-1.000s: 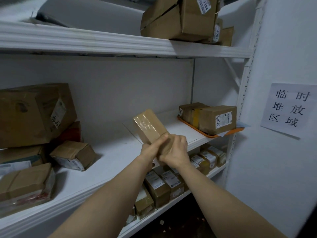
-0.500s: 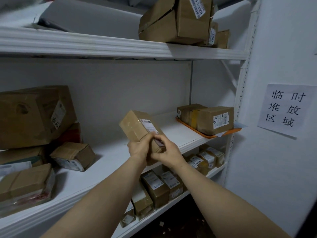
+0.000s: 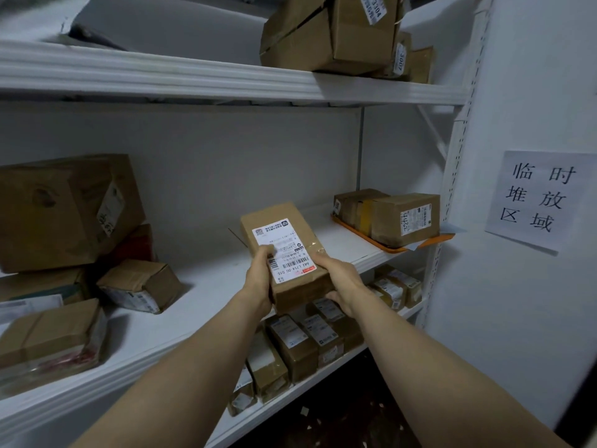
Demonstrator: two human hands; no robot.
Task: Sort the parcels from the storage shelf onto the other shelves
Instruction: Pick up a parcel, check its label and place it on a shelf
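Left hand and right hand grip a parcel; orange tray holds boxes.

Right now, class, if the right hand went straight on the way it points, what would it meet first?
The parcel that the right hand grips; beyond it, probably the middle shelf, depth unclear.

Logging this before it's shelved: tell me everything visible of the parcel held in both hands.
The held parcel is an oblong box of brown cardboard, sealed with clear tape, tilted with its far end raised. A white shipping label with barcodes faces the camera. The left hand grips its left edge, thumb on the label; the right hand holds its right near corner. It hangs in front of the middle shelf.
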